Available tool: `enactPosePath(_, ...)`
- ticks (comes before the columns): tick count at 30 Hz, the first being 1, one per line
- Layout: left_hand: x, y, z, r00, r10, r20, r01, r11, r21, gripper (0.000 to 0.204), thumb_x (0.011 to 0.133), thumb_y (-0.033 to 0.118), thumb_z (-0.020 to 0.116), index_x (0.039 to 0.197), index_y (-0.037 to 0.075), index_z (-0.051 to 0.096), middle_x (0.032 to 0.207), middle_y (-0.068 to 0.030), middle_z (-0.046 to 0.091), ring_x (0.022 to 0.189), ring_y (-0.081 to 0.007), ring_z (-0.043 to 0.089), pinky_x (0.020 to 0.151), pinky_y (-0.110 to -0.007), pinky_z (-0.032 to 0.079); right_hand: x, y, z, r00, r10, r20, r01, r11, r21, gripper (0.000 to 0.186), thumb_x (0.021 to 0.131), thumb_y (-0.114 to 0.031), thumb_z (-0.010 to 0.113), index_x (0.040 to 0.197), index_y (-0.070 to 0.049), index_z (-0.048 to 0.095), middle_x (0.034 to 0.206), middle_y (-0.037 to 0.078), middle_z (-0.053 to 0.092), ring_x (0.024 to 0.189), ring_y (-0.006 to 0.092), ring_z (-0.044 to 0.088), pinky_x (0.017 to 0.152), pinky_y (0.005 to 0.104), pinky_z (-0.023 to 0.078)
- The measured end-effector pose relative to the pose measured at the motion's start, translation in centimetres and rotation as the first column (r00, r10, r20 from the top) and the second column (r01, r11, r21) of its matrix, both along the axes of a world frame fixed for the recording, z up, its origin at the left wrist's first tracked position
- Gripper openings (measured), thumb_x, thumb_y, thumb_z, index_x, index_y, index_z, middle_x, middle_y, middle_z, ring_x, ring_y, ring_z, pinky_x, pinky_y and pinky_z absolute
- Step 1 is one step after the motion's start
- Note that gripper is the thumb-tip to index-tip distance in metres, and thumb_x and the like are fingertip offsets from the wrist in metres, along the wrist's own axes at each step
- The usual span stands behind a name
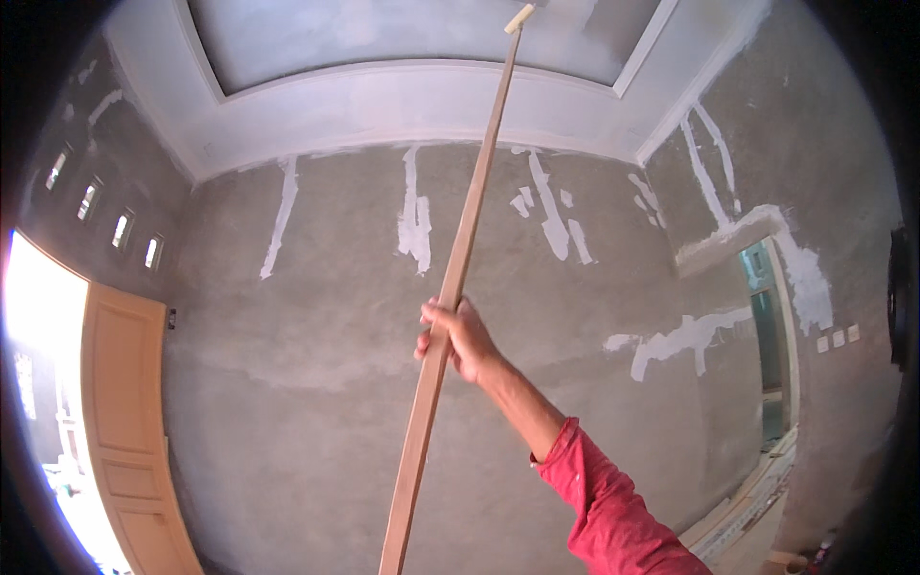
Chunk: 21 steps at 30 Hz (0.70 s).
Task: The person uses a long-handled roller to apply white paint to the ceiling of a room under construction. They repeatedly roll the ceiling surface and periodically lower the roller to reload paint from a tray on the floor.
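A long square-edged wooden pole (431, 398) slants up from the lower edge toward the ceiling. My right hand (462, 337) is closed around it near the middle of the view, its red-sleeved arm reaching in from the lower right. At the pole's far end sits a small paint roller (519, 18) with a pale cover, up against or just below the recessed grey ceiling panel (383, 34); whether it touches cannot be made out. A darker grey patch shows on the panel close to the roller. My left hand is out of view, as is the pole's lower end.
White moulding (383, 96) frames the ceiling recess. Ahead stands a grey plastered wall (316, 383) with white filler streaks. An orange-brown door (125, 412) stands by a bright doorway at left. At right are a doorway (771, 355), switches (839, 338) and boards (747, 508) along the floor.
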State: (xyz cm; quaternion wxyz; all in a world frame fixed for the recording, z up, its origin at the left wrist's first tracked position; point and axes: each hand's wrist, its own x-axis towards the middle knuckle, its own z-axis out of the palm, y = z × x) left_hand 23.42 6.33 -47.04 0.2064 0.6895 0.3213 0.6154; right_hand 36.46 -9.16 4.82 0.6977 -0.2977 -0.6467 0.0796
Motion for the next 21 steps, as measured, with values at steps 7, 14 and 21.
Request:
enactPosePath(7, -13.7, 4.2, -25.4, 0.916, -0.102, -0.388, -0.094, 0.886, -0.454, 0.033, 0.086, 0.023, 0.067, 0.113, 0.005, 0.064, 0.096, -0.0226, 0.068, 0.091, -0.0417, 0.065, 0.079, -0.051, 0.05, -0.5, -2.4, 4.6, 0.909, -0.354, -0.218, 0.404, 0.877, 0.259, 0.024, 0.085, -0.015, 0.071, 0.091, -0.008, 0.048, 0.074, 0.003, 0.05, 0.056, 0.0137, 0.054, 0.047, 0.0314, 0.05)
enactPosePath(14, -20.5, 4.3, -30.0, 0.84, -0.236, -0.488, -0.104, 0.814, -0.572, 0.03, 0.086, 0.019, 0.066, 0.112, 0.004, 0.062, 0.096, -0.0229, 0.067, 0.092, -0.0416, 0.064, 0.08, -0.052, 0.05, -2.3, -12.2, -3.6, 0.641, -0.654, -0.401, 0.734, 0.676, 0.071, 0.03, 0.084, -0.026, 0.073, 0.082, -0.017, 0.045, 0.065, -0.007, 0.038, 0.048, 0.0063, 0.039, 0.041, 0.0253, 0.033)
enactPosePath(21, -18.9, 9.4, -20.5, 0.821, -0.256, -0.51, 0.037, 0.916, -0.4, 0.025, 0.087, 0.018, 0.065, 0.108, 0.004, 0.061, 0.094, -0.0219, 0.064, 0.09, -0.041, 0.063, 0.081, -0.052, 0.049, 3.2, -22.6, -18.6, 0.485, -0.588, -0.647, 0.74, 0.671, -0.055, 0.034, 0.088, -0.028, 0.068, 0.074, -0.023, 0.038, 0.059, -0.009, 0.034, 0.047, 0.0059, 0.033, 0.043, 0.0244, 0.026)
